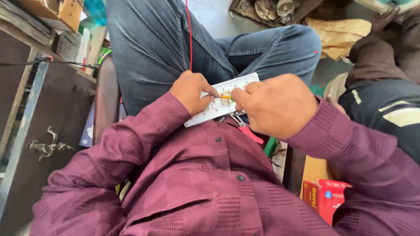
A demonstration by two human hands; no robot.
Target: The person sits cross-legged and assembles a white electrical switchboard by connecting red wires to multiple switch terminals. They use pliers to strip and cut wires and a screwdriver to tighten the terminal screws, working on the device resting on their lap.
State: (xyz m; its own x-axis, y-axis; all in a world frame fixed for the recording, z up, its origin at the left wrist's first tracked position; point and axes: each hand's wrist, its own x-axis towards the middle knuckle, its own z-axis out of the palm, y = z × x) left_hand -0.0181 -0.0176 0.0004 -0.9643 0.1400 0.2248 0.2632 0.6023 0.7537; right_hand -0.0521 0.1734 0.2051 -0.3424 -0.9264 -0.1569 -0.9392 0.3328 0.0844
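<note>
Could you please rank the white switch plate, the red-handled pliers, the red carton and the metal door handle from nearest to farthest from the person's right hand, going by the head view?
From the right hand:
1. White switch plate, touched by its fingertips, on the lap.
2. Red-handled pliers, just under the hand.
3. Red carton, lower right, on the floor.
4. Metal door handle, far left, on the cabinet.

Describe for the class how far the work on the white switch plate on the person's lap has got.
Looks done: the white switch plate lies back-up on the lap, switch modules seated in it. In hand: the left hand steadies it while the right hand brings a small yellow-tipped piece, perhaps a wire end, to a module. Left: the red wire hangs loose above; red-handled pliers wait underneath. Terminals are too small to judge.
</note>
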